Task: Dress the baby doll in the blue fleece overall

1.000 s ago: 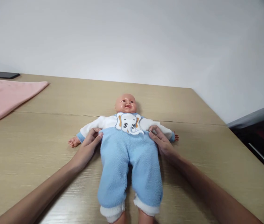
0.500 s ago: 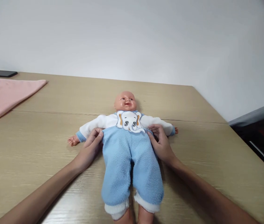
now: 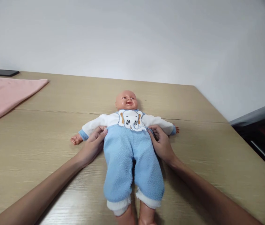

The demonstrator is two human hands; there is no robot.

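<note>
A bald baby doll (image 3: 126, 100) lies on its back in the middle of the head view, arms spread and head away from me. It wears a fleece outfit (image 3: 119, 156) with blue trousers, white sleeves and an elephant patch (image 3: 132, 120) on the chest. My left hand (image 3: 95, 141) grips the doll's side at the waist, just below the sleeve. Opposite it, my right hand (image 3: 162, 142) holds the other side of the waist. Both thumbs rest on the blue fabric, and some fingertips are hidden behind the body. The doll's bare lower legs reach the bottom edge.
A pink cloth (image 3: 8, 95) lies at the left on the wooden table (image 3: 59, 97). Behind it sits a flat dark device (image 3: 3, 72), perhaps a phone. A white wall (image 3: 132, 40) stands at the back. Beyond the table's right edge is a dark object (image 3: 261, 134).
The doll appears very slightly higher and farther right, while the whole view has also shifted a little. Both hands keep their hold on its sides.
</note>
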